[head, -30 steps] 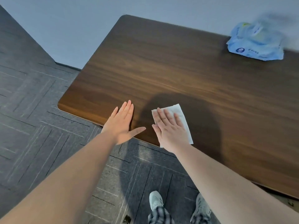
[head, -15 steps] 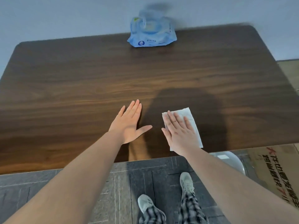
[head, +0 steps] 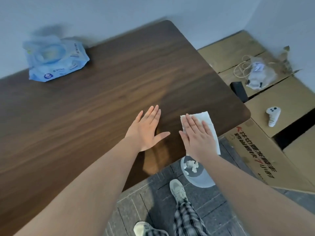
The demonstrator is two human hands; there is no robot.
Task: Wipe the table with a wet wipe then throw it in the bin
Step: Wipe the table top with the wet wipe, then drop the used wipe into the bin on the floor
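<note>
A white wet wipe (head: 207,119) lies flat on the dark wooden table (head: 105,92), near its front right corner. My right hand (head: 197,135) presses flat on the wipe with fingers together, covering most of it. Beside it, my left hand (head: 147,131) rests palm down on bare wood, fingers spread, holding nothing. A round translucent bin (head: 201,181) stands on the floor just below the table edge under my right wrist, with crumpled white wipes inside.
A blue wet wipe pack (head: 54,62) sits at the table's back left by the wall. Flattened cardboard boxes (head: 276,106) cover the floor to the right, with a white controller (head: 273,116), a plastic bag and a cord. My shoes stand on grey carpet tiles.
Both hands and the wipe have slid rightwards along the front edge, from the table's left end to near its right corner. The view swung right, bringing the bin and boxes into sight.
</note>
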